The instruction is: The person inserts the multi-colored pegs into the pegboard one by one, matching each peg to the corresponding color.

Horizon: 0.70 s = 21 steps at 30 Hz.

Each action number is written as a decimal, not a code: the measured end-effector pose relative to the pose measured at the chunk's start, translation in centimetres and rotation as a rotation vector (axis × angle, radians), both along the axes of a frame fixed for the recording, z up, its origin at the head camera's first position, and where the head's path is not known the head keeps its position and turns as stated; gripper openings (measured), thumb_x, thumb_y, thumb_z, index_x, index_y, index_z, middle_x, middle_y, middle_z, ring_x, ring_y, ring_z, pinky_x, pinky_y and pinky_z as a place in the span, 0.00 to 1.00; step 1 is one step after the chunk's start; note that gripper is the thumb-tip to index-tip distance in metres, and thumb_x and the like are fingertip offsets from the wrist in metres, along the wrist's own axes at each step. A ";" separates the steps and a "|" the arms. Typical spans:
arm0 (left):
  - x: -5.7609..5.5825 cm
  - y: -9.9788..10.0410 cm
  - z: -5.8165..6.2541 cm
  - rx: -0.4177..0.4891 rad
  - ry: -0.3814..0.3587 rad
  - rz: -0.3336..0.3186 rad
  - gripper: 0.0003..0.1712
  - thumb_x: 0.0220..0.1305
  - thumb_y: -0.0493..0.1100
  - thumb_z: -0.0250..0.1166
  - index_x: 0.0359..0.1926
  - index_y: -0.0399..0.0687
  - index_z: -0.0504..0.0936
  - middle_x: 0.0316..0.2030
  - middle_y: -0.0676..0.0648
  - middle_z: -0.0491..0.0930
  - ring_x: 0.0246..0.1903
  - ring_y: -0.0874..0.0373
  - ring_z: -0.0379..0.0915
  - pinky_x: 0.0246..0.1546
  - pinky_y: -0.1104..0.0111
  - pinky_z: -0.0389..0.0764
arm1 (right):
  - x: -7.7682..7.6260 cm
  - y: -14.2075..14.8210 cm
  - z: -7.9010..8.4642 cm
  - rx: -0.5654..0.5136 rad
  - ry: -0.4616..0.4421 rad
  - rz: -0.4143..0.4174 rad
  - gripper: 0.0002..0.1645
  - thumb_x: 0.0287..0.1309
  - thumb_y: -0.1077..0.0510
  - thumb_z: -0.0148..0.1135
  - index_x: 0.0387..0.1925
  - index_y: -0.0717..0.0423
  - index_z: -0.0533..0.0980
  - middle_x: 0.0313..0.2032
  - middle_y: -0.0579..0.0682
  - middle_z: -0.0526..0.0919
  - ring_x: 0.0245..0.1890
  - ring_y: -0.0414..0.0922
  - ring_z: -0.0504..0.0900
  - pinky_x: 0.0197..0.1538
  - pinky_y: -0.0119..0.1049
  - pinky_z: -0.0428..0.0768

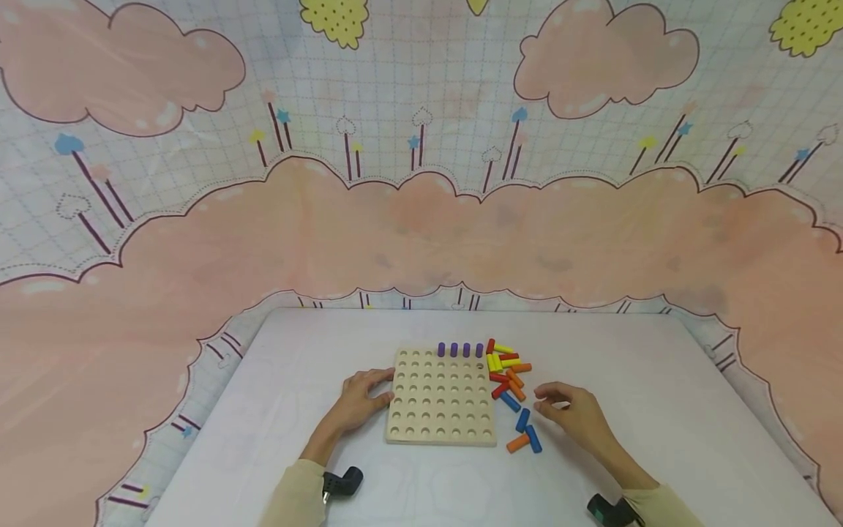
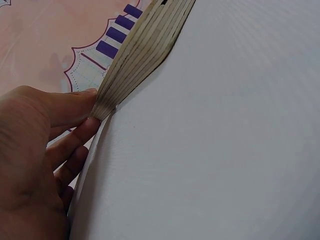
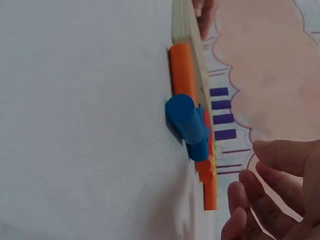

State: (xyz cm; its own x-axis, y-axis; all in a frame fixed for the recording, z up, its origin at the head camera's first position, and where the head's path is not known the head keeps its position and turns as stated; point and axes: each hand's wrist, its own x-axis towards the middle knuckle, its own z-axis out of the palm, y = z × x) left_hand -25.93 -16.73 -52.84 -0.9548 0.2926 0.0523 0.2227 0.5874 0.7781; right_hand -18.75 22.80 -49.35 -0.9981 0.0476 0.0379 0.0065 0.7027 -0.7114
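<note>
A square wooden pegboard (image 1: 440, 437) with rows of round holes lies on the table. Several purple pegs (image 1: 454, 350) stand upright in its far row, toward the right. My left hand (image 1: 358, 399) touches the board's left edge; thumb and forefinger rest against it, as the left wrist view also shows. To the right of the board my right hand (image 1: 579, 416) hovers with loosely bent fingers and nothing between them. Blue pegs (image 1: 522, 420) lie nearest that hand, with an orange peg (image 1: 517, 443) beside them. Its fingers (image 3: 280, 155) stand apart from the pegs in the right wrist view.
Red pegs (image 1: 500, 391), yellow pegs (image 1: 503, 349) and more orange pegs (image 1: 521, 367) lie loosely heaped along the board's right side. The white table (image 1: 276, 380) reaches back to a printed cloth (image 1: 421, 234) with clouds. A dark wrist camera (image 1: 344, 481) sits by the left sleeve.
</note>
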 end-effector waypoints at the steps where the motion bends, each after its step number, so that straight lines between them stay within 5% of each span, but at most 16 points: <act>1: 0.0 0.0 0.0 0.000 0.000 0.001 0.27 0.63 0.42 0.66 0.64 0.49 0.76 0.60 0.48 0.78 0.65 0.47 0.63 0.71 0.49 0.46 | 0.1 0.0 -0.1 0.004 -0.001 0.000 0.14 0.58 0.58 0.69 0.46 0.55 0.82 0.40 0.48 0.87 0.41 0.43 0.81 0.49 0.40 0.81; 13: 0.0 0.0 -0.1 0.000 0.012 -0.005 0.27 0.63 0.42 0.66 0.64 0.47 0.76 0.60 0.47 0.79 0.64 0.46 0.64 0.70 0.49 0.46 | 0.6 -0.4 -1.0 -0.039 -0.123 -0.028 0.17 0.56 0.54 0.70 0.46 0.56 0.83 0.40 0.48 0.84 0.38 0.43 0.76 0.37 0.32 0.77; 21: 0.0 0.1 0.0 -0.010 0.006 -0.004 0.27 0.63 0.42 0.66 0.64 0.48 0.75 0.60 0.47 0.78 0.65 0.46 0.63 0.70 0.49 0.46 | 0.5 -1.0 -1.9 0.021 -0.121 -0.036 0.20 0.51 0.50 0.74 0.45 0.55 0.83 0.43 0.49 0.85 0.43 0.45 0.78 0.49 0.45 0.80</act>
